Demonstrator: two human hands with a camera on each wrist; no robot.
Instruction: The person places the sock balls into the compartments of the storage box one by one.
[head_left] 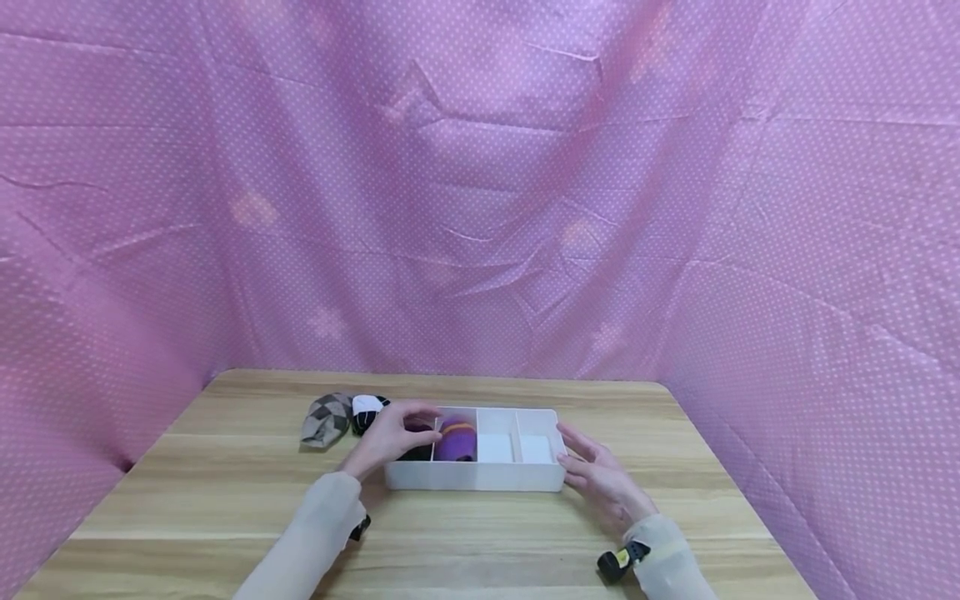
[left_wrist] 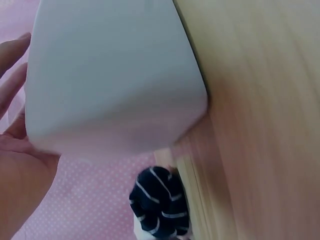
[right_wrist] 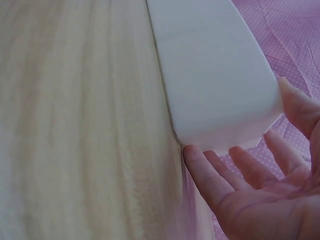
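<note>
A white divided box (head_left: 480,477) lies lengthwise on the table. Its leftmost compartment contains a black bundle (head_left: 417,452), partly hidden by my left hand (head_left: 393,433). A purple rolled sock (head_left: 456,443) with an orange band sits in the compartment beside it. My left hand reaches over the box's left end, thumb and forefinger spread, fingertips right at the purple sock's left edge. At the other end, my right hand (head_left: 600,479) rests its fairly straight fingers (right_wrist: 205,172) against the box's end wall. The two right compartments show white bottoms.
Left of the box lie a checkered grey-brown sock bundle (head_left: 327,419) and a dark rolled sock (left_wrist: 159,200) with white stripes and a white part. Pink dotted cloth (head_left: 480,208) hangs behind and on both sides of the wooden table (head_left: 480,550).
</note>
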